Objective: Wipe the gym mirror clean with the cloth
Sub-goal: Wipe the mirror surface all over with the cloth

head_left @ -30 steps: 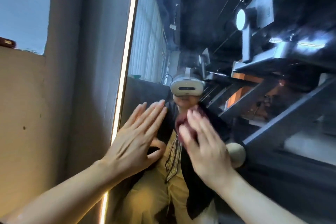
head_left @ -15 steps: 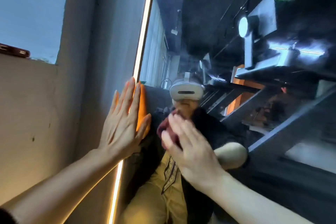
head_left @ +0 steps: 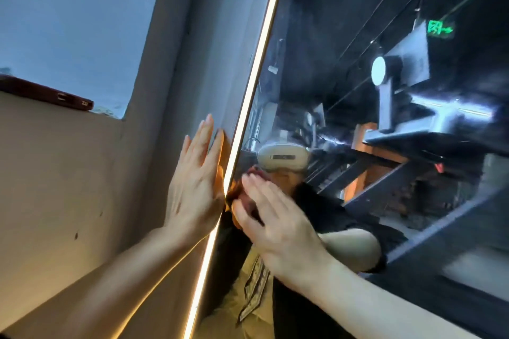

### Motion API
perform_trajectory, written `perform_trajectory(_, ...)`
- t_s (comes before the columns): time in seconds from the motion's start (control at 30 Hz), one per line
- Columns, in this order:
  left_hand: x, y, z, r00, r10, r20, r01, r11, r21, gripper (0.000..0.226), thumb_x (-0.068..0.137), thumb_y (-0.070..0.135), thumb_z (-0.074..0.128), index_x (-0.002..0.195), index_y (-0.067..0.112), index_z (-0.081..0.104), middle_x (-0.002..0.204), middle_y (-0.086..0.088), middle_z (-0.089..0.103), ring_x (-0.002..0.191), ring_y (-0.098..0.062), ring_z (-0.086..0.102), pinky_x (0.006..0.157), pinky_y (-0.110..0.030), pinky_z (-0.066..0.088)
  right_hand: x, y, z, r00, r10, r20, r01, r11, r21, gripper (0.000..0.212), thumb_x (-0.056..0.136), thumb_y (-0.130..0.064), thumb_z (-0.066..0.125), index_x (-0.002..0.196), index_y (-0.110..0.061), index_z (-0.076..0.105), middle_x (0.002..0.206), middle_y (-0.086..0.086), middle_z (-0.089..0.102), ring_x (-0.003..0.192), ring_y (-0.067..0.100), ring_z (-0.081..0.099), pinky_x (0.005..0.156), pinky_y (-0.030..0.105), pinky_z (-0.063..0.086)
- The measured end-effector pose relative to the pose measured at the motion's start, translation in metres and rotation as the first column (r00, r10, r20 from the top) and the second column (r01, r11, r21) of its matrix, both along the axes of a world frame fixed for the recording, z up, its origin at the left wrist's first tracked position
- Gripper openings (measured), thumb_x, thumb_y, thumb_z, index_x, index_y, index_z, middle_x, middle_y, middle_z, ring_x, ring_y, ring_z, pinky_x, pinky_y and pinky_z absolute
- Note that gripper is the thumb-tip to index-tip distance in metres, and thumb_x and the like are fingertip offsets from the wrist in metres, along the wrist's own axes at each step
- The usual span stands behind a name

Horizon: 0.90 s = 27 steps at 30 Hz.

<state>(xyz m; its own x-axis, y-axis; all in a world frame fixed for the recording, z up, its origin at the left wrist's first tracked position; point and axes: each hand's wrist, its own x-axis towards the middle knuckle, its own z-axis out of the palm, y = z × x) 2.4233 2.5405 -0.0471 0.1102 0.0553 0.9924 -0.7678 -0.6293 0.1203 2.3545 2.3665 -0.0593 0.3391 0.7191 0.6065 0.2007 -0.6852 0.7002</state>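
- Wall (head_left: 55,187): a dark red flat object (head_left: 46,92) lies on the ledge at far left, well apart from both hands; what it is cannot be told.
- Left hand (head_left: 197,187): flat, fingers straight, holding nothing. It has slid leftward off the glass over the last second and now presses the grey wall surface just beside the lit strip (head_left: 248,107) at the mirror edge. Judgement: it serves as a brace only.
- Cloth (head_left: 246,197): dark red, pressed against the mirror (head_left: 358,22) at its left margin, touching the lit strip. It has travelled left from the area in front of the reflected person to the edge. Judgement: one leftward pass is ending at the border; glass to the right remains to be covered.
- Right hand (head_left: 275,217): fingers extended over the cloth, pressing it flat to the glass rather than clutching it.
- Hidden or unclear: most of the cloth is covered by the right hand and motion-blurred. Smears or cleaned areas cannot be distinguished among the dark reflections. The lower mirror is cut off by the frame.
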Motion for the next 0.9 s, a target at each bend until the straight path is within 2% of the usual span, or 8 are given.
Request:
perform_trajectory(0.1, 0.004, 0.004, -0.001, 0.997, -0.003, 0.074, -0.003, 0.996, 0.085, 0.061, 0.106, 0.045, 0.025, 0.150, 0.006, 0.039, 0.161, -0.015, 0.024, 0.152, -0.012, 0.008, 0.124, -0.029, 0.003, -0.012, -0.024, 0.029, 0.995, -0.028, -0.098, 0.001, 0.963, -0.268, 0.040, 0.095, -0.017, 0.058, 0.135, -0.016, 0.054, 0.151, 0.019, 0.044, 0.143, 0.033, 0.039, 0.112, 0.048, 0.042)
perform_trajectory(0.27, -0.001, 0.000, 0.017, 0.991, -0.021, 0.131, 0.021, 1.000, -0.001, 0.053, 0.100, 0.026, 0.032, 0.147, 0.005, 0.044, 0.159, -0.015, 0.026, 0.147, -0.021, 0.016, 0.121, -0.031, 0.005, 0.001, -0.009, 0.196, 0.941, -0.138, 0.309, 0.005, 0.919, 0.395, 0.041, 0.102, -0.025, 0.049, 0.139, -0.011, 0.042, 0.151, 0.025, 0.039, 0.143, 0.043, 0.035, 0.106, 0.059, 0.044)
perform_trajectory(0.33, -0.002, -0.001, 0.025, 0.992, -0.026, 0.124, 0.029, 0.999, -0.027, 0.049, 0.101, 0.020, 0.035, 0.147, 0.005, 0.042, 0.159, -0.012, 0.025, 0.148, -0.023, 0.020, 0.122, -0.034, 0.009, 0.014, 0.009, 0.196, 0.923, -0.155, 0.352, -0.032, 0.882, 0.471, 0.040, 0.103, -0.024, 0.047, 0.140, -0.008, 0.045, 0.151, 0.026, 0.040, 0.145, 0.042, 0.032, 0.110, 0.056, 0.042)
perform_trajectory(0.4, -0.002, -0.002, 0.031, 0.994, -0.031, 0.102, 0.035, 0.999, -0.035, 0.048, 0.101, 0.016, 0.037, 0.148, 0.004, 0.041, 0.160, -0.014, 0.027, 0.148, -0.025, 0.023, 0.123, -0.037, 0.013, 0.021, 0.017, 0.145, 0.946, -0.084, 0.312, -0.043, 0.924, 0.380, 0.038, 0.102, -0.022, 0.050, 0.137, -0.008, 0.047, 0.149, 0.023, 0.044, 0.142, 0.037, 0.037, 0.110, 0.052, 0.043)
perform_trajectory(0.5, -0.002, -0.002, 0.035, 0.995, -0.021, 0.093, 0.024, 0.999, -0.030, 0.050, 0.102, 0.022, 0.033, 0.146, 0.003, 0.045, 0.158, -0.017, 0.032, 0.148, -0.025, 0.023, 0.121, -0.044, 0.020, 0.004, 0.003, 0.039, 0.999, -0.034, -0.022, 0.035, 0.999, 0.009, 0.038, 0.102, -0.029, 0.053, 0.138, -0.016, 0.052, 0.154, 0.019, 0.041, 0.148, 0.031, 0.032, 0.118, 0.047, 0.034)
perform_trajectory(0.6, 0.001, -0.002, 0.039, 0.991, -0.021, 0.131, 0.017, 0.999, 0.034, 0.056, 0.107, 0.036, 0.023, 0.147, 0.003, 0.045, 0.158, -0.016, 0.031, 0.147, -0.020, 0.020, 0.121, -0.042, 0.020, -0.004, -0.024, 0.047, 0.996, -0.024, -0.081, 0.002, 0.963, -0.269, 0.035, 0.102, -0.032, 0.055, 0.134, -0.019, 0.052, 0.152, 0.018, 0.045, 0.146, 0.030, 0.036, 0.118, 0.044, 0.034)
perform_trajectory(0.77, 0.009, -0.006, 0.062, 0.978, 0.005, 0.208, -0.024, 0.995, 0.092, 0.053, 0.099, 0.022, 0.038, 0.148, 0.002, 0.042, 0.157, -0.008, 0.024, 0.148, -0.008, 0.007, 0.120, -0.031, 0.010, 0.020, 0.013, 0.164, 0.981, -0.097, 0.169, 0.081, 0.992, 0.099, 0.053, 0.084, -0.023, 0.079, 0.128, -0.009, 0.053, 0.137, 0.026, 0.054, 0.130, 0.043, 0.052, 0.096, 0.051, 0.053)
perform_trajectory(0.9, 0.008, -0.010, 0.082, 0.974, 0.055, 0.219, -0.071, 0.995, 0.068, 0.060, 0.089, 0.015, 0.047, 0.146, 0.000, 0.044, 0.156, -0.009, 0.028, 0.146, -0.009, 0.011, 0.120, -0.031, 0.009, 0.032, 0.037, 0.217, 0.953, -0.078, 0.293, 0.033, 0.987, 0.158, 0.041, 0.098, -0.021, 0.062, 0.134, -0.006, 0.053, 0.141, 0.028, 0.049, 0.137, 0.044, 0.044, 0.108, 0.048, 0.043)
